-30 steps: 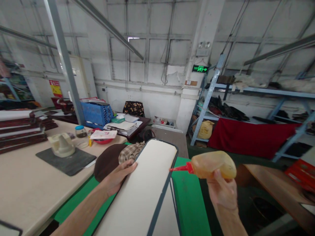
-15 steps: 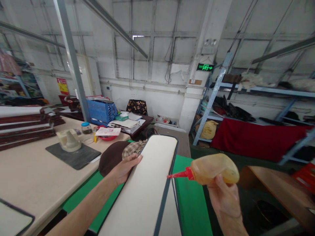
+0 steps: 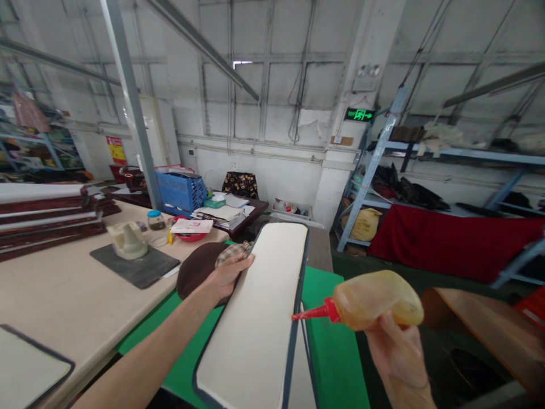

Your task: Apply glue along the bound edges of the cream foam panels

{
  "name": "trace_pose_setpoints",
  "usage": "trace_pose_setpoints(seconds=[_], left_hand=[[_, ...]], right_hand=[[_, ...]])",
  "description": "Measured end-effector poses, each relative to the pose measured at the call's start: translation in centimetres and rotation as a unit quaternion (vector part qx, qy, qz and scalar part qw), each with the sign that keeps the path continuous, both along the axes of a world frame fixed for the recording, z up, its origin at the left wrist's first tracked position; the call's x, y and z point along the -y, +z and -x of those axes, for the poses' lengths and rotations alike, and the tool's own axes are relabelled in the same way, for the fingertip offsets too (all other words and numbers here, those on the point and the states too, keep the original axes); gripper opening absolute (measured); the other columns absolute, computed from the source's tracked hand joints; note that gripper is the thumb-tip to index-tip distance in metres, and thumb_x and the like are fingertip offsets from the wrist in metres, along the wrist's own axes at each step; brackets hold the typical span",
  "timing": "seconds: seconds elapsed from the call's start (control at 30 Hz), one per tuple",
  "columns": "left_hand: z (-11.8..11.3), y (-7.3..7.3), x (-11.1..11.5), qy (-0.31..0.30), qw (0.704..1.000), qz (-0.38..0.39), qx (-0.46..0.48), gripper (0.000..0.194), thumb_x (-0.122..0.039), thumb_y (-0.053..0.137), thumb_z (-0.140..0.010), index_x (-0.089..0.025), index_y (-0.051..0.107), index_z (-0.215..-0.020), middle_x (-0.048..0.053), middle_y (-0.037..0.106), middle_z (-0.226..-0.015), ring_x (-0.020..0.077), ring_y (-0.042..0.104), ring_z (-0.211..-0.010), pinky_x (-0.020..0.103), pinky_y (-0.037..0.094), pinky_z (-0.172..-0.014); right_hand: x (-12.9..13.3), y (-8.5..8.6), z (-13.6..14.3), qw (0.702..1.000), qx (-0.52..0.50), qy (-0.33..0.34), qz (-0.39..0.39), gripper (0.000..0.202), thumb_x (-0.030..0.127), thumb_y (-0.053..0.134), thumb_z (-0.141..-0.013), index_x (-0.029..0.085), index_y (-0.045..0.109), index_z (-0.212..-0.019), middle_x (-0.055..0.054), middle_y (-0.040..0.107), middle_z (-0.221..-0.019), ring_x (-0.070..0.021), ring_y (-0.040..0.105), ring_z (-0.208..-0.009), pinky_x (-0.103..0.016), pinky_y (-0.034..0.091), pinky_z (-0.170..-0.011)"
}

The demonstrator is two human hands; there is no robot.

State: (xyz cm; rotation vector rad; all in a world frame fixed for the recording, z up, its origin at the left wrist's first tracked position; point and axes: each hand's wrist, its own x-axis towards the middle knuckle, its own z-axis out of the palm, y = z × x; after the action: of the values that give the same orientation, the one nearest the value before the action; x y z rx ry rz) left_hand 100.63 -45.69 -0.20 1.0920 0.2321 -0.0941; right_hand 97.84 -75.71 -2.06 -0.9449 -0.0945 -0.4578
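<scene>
A long cream panel with a dark blue edge band [image 3: 259, 307] slants up in front of me. My left hand [image 3: 230, 277] grips its left edge, thumb on the face and the other fingers out of sight behind. In my right hand [image 3: 398, 346] lies a translucent squeeze bottle [image 3: 374, 298] with amber liquid inside. The bottle is tipped sideways, its red nozzle pointing left. The nozzle's tip is at the panel's right edge; whether it touches, I cannot tell. Under this panel, part of a second similar panel [image 3: 304, 375] shows on the green tabletop [image 3: 336, 341].
On the beige table [image 3: 51, 289] at left are a black mat [image 3: 155, 270] with a cream-coloured holder [image 3: 128, 241], a blue-lidded jar [image 3: 156, 220] and another edged panel [image 3: 29, 369]. A brown round-topped object [image 3: 196, 267] sits behind my left hand. A brown curved sheet [image 3: 481, 318] is at right.
The nozzle tip has moved down along the panel's right edge, toward me. The panel has shifted so that its near rounded end now shows. My left hand keeps its hold.
</scene>
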Motion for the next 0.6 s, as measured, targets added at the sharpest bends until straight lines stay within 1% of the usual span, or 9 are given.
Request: trace_pose_setpoints(seconds=[0.17,0.3,0.43,0.6], left_hand=[[-0.8,0.1,0.0,0.0,1.0,0.001,0.008,0.011,-0.017,0.07,-0.072,-0.014,0.059,-0.073,0.006,0.07,-0.066,0.0166,0.063,-0.051,0.03,0.054,-0.054],[-1.4,0.1,-0.3,0.01,1.0,0.008,0.005,0.014,-0.017,0.072,-0.071,-0.014,0.059,-0.073,0.005,0.07,-0.064,0.0174,0.064,-0.051,0.03,0.053,-0.054],[-1.8,0.0,-0.8,0.019,1.0,0.012,0.008,0.015,-0.015,0.074,-0.069,-0.014,0.059,-0.071,0.004,0.069,-0.061,0.0172,0.064,-0.05,0.03,0.054,-0.054],[-2.4,-0.6,-1.5,0.018,0.999,0.023,0.022,0.019,-0.016,0.077,-0.066,-0.013,0.061,-0.074,0.005,0.07,-0.061,0.0192,0.066,-0.054,0.03,0.054,-0.057]], right_hand=[[0.3,-0.2,0.4,1.0,-0.004,-0.001,-0.001,0.039,0.033,0.088,-0.046,0.02,0.069,-0.077,-0.004,0.069,-0.073,-0.0184,0.066,-0.068,-0.025,0.055,-0.06],[0.3,-0.1,0.8,1.0,0.0,0.006,0.004,0.037,0.032,0.089,-0.046,0.02,0.07,-0.076,-0.003,0.068,-0.068,-0.0177,0.066,-0.065,-0.023,0.055,-0.059],[0.2,-0.1,1.1,1.0,0.005,0.017,0.012,0.033,0.03,0.089,-0.046,0.02,0.07,-0.072,-0.005,0.068,-0.065,-0.0177,0.065,-0.06,-0.022,0.055,-0.055],[0.3,-0.2,1.4,0.999,0.007,0.037,0.003,0.035,0.027,0.089,-0.044,0.021,0.071,-0.073,-0.004,0.068,-0.064,-0.019,0.066,-0.059,-0.023,0.056,-0.054]])
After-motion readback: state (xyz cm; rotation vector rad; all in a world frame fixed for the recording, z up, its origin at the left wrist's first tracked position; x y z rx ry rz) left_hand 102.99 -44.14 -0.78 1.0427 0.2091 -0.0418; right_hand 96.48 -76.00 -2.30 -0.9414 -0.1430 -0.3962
